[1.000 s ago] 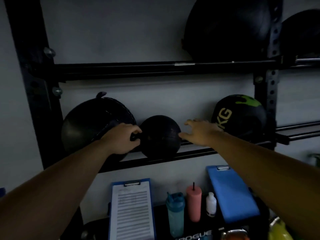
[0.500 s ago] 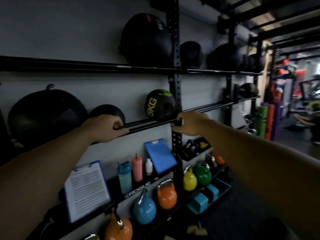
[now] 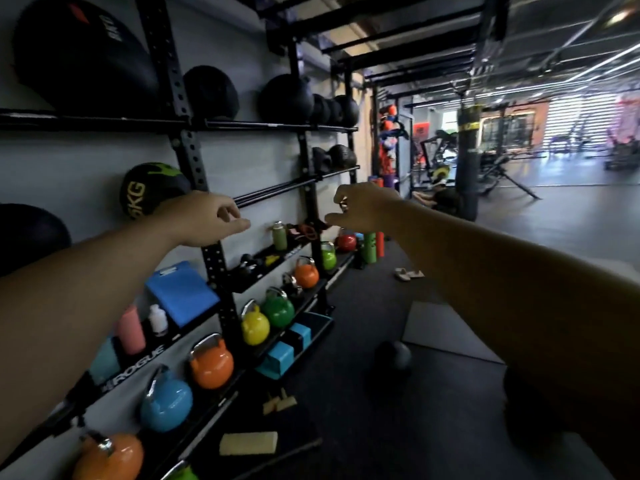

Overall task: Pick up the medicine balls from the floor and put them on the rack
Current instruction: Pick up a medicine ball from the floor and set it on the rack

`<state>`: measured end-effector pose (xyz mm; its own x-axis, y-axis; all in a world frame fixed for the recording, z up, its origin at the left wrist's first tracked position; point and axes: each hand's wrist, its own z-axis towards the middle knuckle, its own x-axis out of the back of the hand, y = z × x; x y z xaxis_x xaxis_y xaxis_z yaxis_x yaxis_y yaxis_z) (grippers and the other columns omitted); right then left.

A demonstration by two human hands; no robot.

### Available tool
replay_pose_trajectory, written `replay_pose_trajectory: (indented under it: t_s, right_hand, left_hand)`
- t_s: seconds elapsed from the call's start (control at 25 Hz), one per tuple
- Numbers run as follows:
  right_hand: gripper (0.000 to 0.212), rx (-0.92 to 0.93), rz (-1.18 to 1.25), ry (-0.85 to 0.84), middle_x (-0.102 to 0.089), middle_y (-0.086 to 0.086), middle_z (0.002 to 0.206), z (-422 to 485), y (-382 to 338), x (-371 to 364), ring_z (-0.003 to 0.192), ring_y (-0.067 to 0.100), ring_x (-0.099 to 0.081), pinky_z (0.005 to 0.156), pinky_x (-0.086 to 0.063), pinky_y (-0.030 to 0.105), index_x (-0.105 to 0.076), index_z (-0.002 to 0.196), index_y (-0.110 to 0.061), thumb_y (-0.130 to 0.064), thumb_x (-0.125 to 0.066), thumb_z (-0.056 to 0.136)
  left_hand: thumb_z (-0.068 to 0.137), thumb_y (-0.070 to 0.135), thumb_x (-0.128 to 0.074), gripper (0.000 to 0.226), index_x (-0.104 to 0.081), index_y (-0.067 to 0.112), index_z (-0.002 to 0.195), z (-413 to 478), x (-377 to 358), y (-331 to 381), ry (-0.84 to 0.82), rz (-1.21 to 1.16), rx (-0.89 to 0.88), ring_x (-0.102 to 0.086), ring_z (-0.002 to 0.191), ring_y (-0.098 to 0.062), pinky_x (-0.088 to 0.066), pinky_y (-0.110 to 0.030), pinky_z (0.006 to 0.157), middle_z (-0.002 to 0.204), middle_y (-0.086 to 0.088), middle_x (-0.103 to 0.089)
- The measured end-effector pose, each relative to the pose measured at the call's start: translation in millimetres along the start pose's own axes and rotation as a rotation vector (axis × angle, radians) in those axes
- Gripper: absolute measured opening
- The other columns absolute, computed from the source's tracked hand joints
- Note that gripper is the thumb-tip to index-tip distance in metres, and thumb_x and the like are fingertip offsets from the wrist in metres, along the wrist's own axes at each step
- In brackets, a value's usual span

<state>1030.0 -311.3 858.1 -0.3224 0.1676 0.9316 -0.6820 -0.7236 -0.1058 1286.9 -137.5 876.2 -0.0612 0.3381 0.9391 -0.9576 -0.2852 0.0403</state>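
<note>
Dark medicine ball (image 3: 393,356) sits on the floor (image 3: 346,427), near the foot of the rack (image 3: 188,147), just beside a grey mat (image 3: 446,329). Likely heavy, dense, matte rubber, no handle; best cupped low from both sides with two palms. Left hand (image 3: 207,220) and right hand (image 3: 360,209) hover in front of the rack rails, fingers loosely curled, holding nothing. 5KG ball (image 3: 149,190) already racked.

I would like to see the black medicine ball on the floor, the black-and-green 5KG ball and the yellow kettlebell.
black floor medicine ball (image 3: 393,356): head view, centre.
black-and-green 5KG ball (image 3: 138,197): head view, lettered front.
yellow kettlebell (image 3: 255,329): head view, round body.
</note>
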Motion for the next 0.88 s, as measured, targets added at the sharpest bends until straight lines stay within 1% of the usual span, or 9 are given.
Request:
replay_pose_trajectory:
  t_s: [0.12,0.24,0.32,0.44,0.52,0.6,0.68,0.76,0.88]
  right_hand:
    - [0.061,-0.072,-0.037,0.008,-0.061,0.008,0.138,-55.5,85.5,28.6,0.126,0.033,-0.058,0.088,-0.046,0.036,-0.057,0.139,-0.024,-0.065,-0.057,0.093]
    - [0.056,-0.142,-0.072,-0.045,-0.061,0.004,0.129,-120.7,170.4,50.5,0.113,0.025,-0.06,0.081,-0.043,0.033,-0.057,0.14,-0.024,-0.061,-0.055,0.097]
    - [0.051,-0.17,-0.094,-0.051,-0.063,0.006,0.129,-156.3,219.0,59.6,0.106,0.025,-0.058,0.079,-0.04,0.032,-0.061,0.136,-0.022,-0.057,-0.055,0.099]
    - [0.043,-0.235,-0.088,-0.09,-0.064,0.006,0.119,-199.2,286.3,58.4,0.094,0.022,-0.053,0.074,-0.041,0.032,-0.064,0.123,-0.023,-0.057,-0.054,0.098]
    - [0.046,-0.289,-0.043,-0.114,-0.061,0.004,0.115,-223.2,322.6,50.1,0.101,0.025,-0.059,0.081,-0.047,0.033,-0.064,0.127,-0.023,-0.057,-0.059,0.096]
    - [0.057,-0.364,0.005,-0.089,-0.064,0.005,0.125,-244.9,352.0,38.9,0.114,0.03,-0.062,0.09,-0.05,0.035,-0.064,0.132,-0.025,-0.063,-0.065,0.09]
    - [0.058,-0.413,0.009,-0.101,-0.065,0.007,0.128,-262.4,373.3,23.9,0.107,0.029,-0.062,0.083,-0.049,0.033,-0.064,0.133,-0.026,-0.065,-0.065,0.089]
    - [0.058,-0.449,0.028,-0.153,-0.066,0.008,0.128,-276.5,390.5,8.3,0.103,0.027,-0.061,0.085,-0.052,0.034,-0.064,0.133,-0.026,-0.064,-0.064,0.09]
    - [0.063,-0.483,0.07,-0.213,-0.065,0.008,0.134,-285.1,404.3,-10.3,0.118,0.027,-0.062,0.097,-0.053,0.04,-0.06,0.139,-0.023,-0.064,-0.064,0.091]
  left_hand:
    - [0.082,0.083,-0.057,0.047,-0.066,0.041,0.102,20.3,-5.8,93.3,-0.004,-0.018,-0.065,-0.067,0.102,-0.023,-0.057,-0.044,0.094,0.108,0.009,-0.071]
    - [0.077,0.09,-0.05,0.06,-0.066,0.041,0.107,30.9,-28.2,196.0,-0.033,-0.002,-0.145,-0.066,0.102,-0.023,-0.056,-0.045,0.094,0.111,0.01,-0.07]
    - [0.081,0.087,-0.053,0.057,-0.067,0.039,0.11,32.3,-49.4,256.9,-0.071,-0.01,-0.193,-0.065,0.102,-0.022,-0.055,-0.042,0.092,0.112,0.01,-0.069]
    - [0.086,0.082,-0.057,0.052,-0.068,0.037,0.11,34.5,-83.4,342.0,-0.132,-0.026,-0.25,-0.065,0.102,-0.022,-0.056,-0.042,0.092,0.112,0.007,-0.069]
    - [0.088,0.081,-0.056,0.056,-0.068,0.034,0.114,34.9,-101.8,388.5,-0.177,-0.021,-0.289,-0.065,0.103,-0.023,-0.057,-0.044,0.091,0.115,0.004,-0.07]
    - [0.089,0.08,-0.056,0.056,-0.068,0.033,0.117,31.6,-118.7,426.3,-0.228,-0.03,-0.319,-0.065,0.103,-0.023,-0.056,-0.044,0.091,0.116,0.004,-0.069]
    - [0.09,0.078,-0.057,0.054,-0.068,0.033,0.118,28.5,-136.8,450.3,-0.274,-0.054,-0.335,-0.064,0.103,-0.021,-0.055,-0.041,0.091,0.117,0.004,-0.068]
    - [0.09,0.077,-0.057,0.053,-0.067,0.033,0.119,28.3,-154.1,469.9,-0.306,-0.061,-0.346,-0.063,0.104,-0.021,-0.053,-0.037,0.085,0.118,0.004,-0.068]
    - [0.092,0.073,-0.06,0.051,-0.067,0.031,0.12,28.6,-170.1,489.6,-0.324,-0.076,-0.357,-0.062,0.102,-0.018,-0.046,-0.03,0.072,0.116,0.005,-0.068]
